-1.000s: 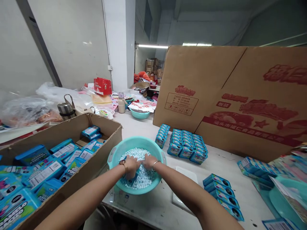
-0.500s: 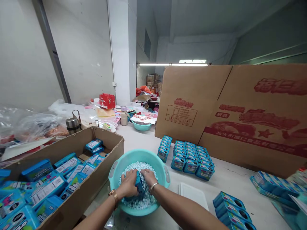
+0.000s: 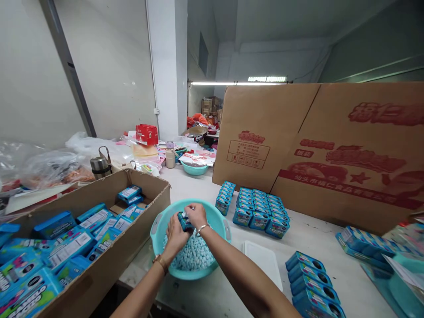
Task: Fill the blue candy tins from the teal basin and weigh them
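A teal basin (image 3: 159,227) full of small white candies (image 3: 194,254) sits on the table in front of me. Above it, my left hand (image 3: 175,232) grips a small blue box (image 3: 183,219) from below. My right hand (image 3: 196,214) is closed on the top of the same box, fingers pinched at its opening. Both wrists wear thin bracelets.
A brown carton (image 3: 109,194) of flat blue boxes stands at the left. Rows of filled blue boxes (image 3: 256,210) sit beyond the basin, more blue boxes (image 3: 309,276) at the right. Large cardboard sheets (image 3: 331,150) lean behind. A white lid (image 3: 263,263) lies beside the basin.
Both hands were down in the candies with the blue box; now they have lifted it clear above the basin, and the right hand works at its top.
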### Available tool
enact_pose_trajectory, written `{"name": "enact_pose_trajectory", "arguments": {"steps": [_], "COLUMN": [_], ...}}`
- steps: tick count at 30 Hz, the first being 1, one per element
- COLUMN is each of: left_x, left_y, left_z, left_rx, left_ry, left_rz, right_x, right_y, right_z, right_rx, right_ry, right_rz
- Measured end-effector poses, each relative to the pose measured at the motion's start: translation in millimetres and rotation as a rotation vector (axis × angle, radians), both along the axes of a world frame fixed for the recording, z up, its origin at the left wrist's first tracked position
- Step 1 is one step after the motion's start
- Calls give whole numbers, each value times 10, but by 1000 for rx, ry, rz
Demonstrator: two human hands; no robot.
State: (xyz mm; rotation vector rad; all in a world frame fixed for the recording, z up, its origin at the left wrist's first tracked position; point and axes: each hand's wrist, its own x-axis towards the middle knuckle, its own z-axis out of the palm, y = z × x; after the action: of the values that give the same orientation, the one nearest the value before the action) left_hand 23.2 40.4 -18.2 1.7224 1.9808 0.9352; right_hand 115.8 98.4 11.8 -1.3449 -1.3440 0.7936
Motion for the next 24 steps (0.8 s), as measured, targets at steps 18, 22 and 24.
{"name": "enact_pose_trajectory", "arguments": {"steps": [18,22,24], "left_x": [-16,-35,-61], "left_y": [14,24,28], "left_z": [2,-21,-22], "left_rx": [31,45,64], "left_ry": [-39,-73,-100], "left_rz": [-107,-132,-148], "right_x": [71,82,93], "right_y": [-68,-46,-63], "right_z": [-58,-101,-94], "right_rx": [8,-53,-57], "right_ry": [-3,95,152], "right_rz": [4,30,59]}}
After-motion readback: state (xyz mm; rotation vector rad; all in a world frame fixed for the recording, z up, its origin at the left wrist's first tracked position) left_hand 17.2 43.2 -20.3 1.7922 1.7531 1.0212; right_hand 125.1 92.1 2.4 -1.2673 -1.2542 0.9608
